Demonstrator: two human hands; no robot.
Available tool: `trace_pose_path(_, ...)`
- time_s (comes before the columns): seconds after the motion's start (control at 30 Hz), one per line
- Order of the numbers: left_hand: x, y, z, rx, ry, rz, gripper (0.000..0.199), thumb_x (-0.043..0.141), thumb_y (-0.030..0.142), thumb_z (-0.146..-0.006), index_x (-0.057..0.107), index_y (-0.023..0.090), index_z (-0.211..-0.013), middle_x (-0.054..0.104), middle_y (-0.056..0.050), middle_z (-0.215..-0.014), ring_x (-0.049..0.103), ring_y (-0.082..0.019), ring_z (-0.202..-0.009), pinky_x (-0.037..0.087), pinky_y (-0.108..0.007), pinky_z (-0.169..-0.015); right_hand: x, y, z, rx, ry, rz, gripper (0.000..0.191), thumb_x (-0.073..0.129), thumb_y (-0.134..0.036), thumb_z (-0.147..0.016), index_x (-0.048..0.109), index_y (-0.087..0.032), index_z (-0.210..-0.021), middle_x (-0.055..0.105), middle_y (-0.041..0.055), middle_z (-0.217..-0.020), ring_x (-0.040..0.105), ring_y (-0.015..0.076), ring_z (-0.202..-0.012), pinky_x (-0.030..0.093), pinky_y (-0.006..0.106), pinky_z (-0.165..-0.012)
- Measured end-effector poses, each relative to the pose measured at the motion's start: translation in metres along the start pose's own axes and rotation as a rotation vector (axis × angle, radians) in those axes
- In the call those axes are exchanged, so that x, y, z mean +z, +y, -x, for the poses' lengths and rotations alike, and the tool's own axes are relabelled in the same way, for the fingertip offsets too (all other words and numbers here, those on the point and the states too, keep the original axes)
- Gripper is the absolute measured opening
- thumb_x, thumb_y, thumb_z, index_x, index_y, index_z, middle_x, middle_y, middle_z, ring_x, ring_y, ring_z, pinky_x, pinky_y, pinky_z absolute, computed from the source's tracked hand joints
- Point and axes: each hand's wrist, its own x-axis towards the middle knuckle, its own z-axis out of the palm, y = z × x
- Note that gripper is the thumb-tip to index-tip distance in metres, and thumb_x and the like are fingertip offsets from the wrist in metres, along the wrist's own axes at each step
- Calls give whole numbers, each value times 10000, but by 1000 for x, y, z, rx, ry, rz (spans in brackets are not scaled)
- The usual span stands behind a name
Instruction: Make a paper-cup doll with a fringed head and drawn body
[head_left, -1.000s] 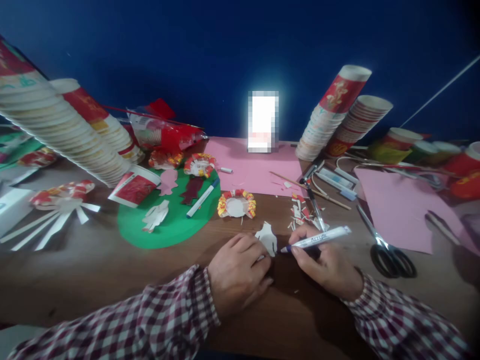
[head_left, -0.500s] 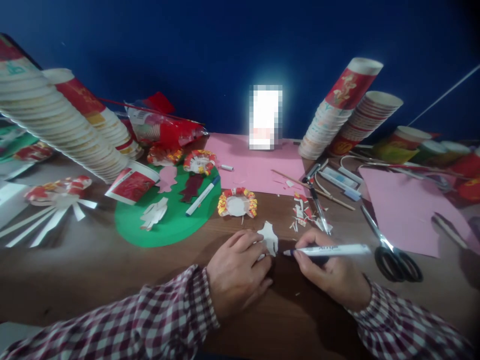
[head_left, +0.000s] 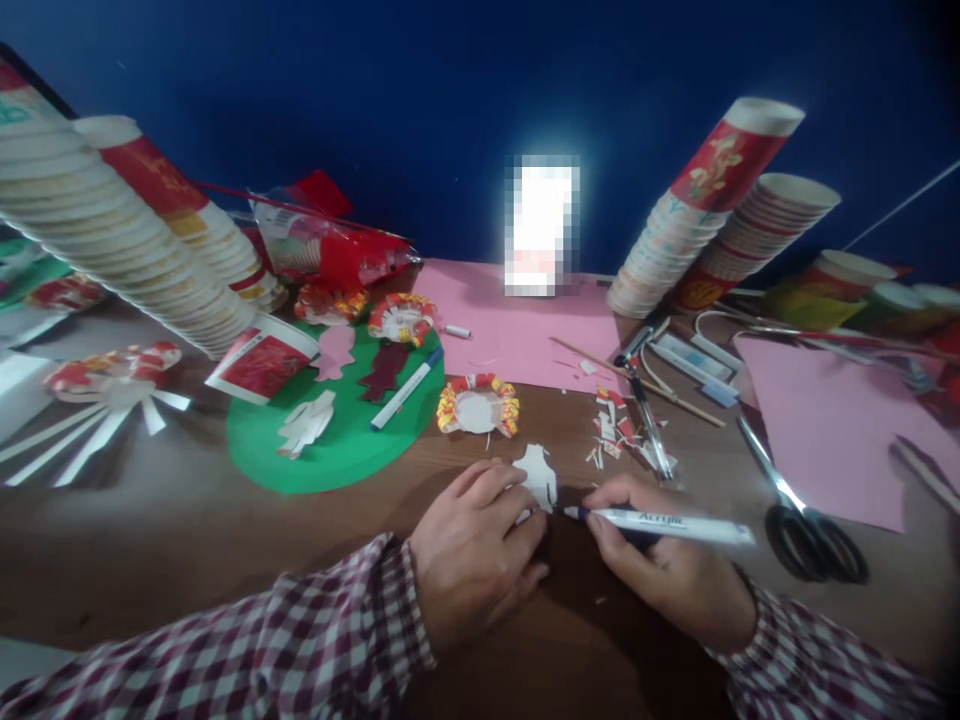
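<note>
A small white paper cutout [head_left: 537,474] lies on the brown table, its left part covered by the fingers of my left hand [head_left: 480,545], which press it down. Dark marks show along the cutout's right edge. In my right hand [head_left: 671,570] is a white acrylic marker [head_left: 675,524], held between thumb and fingers, its dark tip pointing left, close to the cutout's right edge. Just beyond the cutout sits a ring of red and yellow folded paper [head_left: 478,408] with a pale round centre.
Black-handled scissors [head_left: 816,540] lie at the right beside pink paper [head_left: 832,430]. Paper scraps [head_left: 616,425] are behind my right hand. A green disc [head_left: 337,460] bears cutouts and a capped marker [head_left: 407,390]. Paper cup stacks [head_left: 135,240] stand left and right [head_left: 697,210].
The view has shifted slightly, so things at the right appear farther right. My right hand and the marker have moved a little right and down; my left hand stays on the cutout.
</note>
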Motion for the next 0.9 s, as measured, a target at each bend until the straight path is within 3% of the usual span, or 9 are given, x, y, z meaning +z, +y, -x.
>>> trace_pose_path(0.9,0,0,0,2,-5,-6,244,544,344,-865,583,150,-1008,617,-63,-1012,490,-265,-1097,385,-470,-1010,2,1,0,24,-7,12,89,549,-257,-855,626,-213,-862,689,21,-748,644,158,-664,496,257,-591)
